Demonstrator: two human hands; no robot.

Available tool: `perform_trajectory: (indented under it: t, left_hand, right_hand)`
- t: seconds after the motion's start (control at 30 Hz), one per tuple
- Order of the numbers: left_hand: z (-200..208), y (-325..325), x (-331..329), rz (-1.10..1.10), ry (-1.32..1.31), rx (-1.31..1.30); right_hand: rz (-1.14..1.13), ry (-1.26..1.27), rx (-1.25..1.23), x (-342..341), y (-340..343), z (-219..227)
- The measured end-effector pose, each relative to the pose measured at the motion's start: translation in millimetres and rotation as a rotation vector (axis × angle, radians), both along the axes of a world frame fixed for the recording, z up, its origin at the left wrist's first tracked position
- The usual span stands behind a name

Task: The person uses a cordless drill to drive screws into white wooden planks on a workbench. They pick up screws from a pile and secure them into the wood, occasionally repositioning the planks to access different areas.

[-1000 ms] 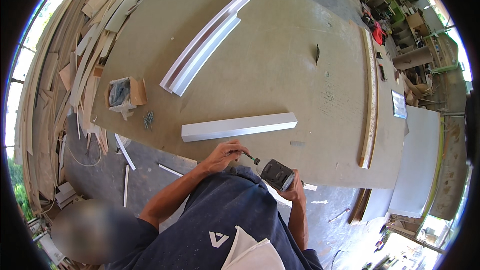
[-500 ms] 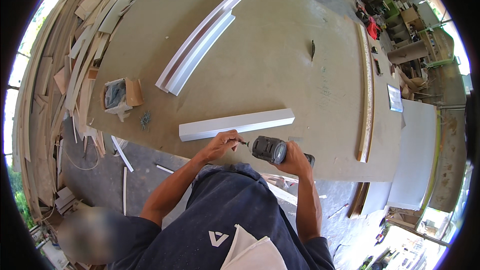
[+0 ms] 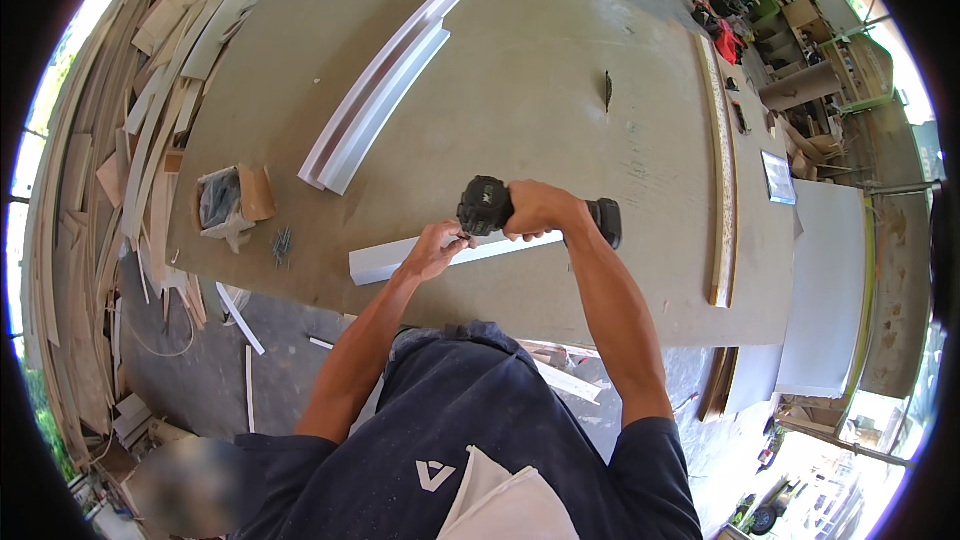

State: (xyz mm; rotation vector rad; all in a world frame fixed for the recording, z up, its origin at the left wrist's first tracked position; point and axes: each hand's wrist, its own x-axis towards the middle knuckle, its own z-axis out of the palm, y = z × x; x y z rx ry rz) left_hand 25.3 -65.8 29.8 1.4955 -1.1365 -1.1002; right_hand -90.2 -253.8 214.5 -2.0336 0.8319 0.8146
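Note:
A black cordless drill (image 3: 484, 205) is gripped by my right hand (image 3: 540, 210). It stands over a white beam-like piece (image 3: 375, 261), with its nose pointing down and its battery end out to the right. My left hand (image 3: 434, 250) rests at the beam, thumb and fingers pinched just under the drill's nose on what looks like a small dark screw, mostly covered by the fingertips. Hand and drill hide the middle of the beam. Farther back on the board lies a white stepped profile piece (image 3: 385, 85), set at a slant.
An open cardboard box (image 3: 253, 196) with a plastic bag sits at the board's left edge, near a small pile of screws (image 3: 284, 246). A long strip (image 3: 722, 180) lies along the right. Stacked wood offcuts (image 3: 95, 180) fill the far left; white strips (image 3: 249, 380) lie on the floor.
My right hand has brought the drill forward and left, from near my waist to over the beam, turning its nose down. My left hand has shifted slightly forward onto the beam.

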Motion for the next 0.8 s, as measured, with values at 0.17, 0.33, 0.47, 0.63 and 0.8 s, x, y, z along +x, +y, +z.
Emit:
perform_trajectory:
  t: [0.17,0.33,0.47,0.63,0.8]
  left_hand:
    - [-15,-1,4,0.024,0.011,0.025]
    - [-13,4,4,0.050,0.018,0.031]
    - [-15,7,5,0.081,0.038,0.028]
    - [-18,11,7,0.097,0.029,0.013]
    - [-23,11,8,0.095,0.003,0.028]
  right_hand:
    - [0.093,0.099,-0.033,23,6,-6]
    - [0.096,0.110,-0.039,29,10,-8]
    - [0.101,0.066,-0.015,28,10,-14]
    - [0.115,0.064,-0.026,30,15,-8]
    - [0.125,0.060,-0.017,31,14,-11]
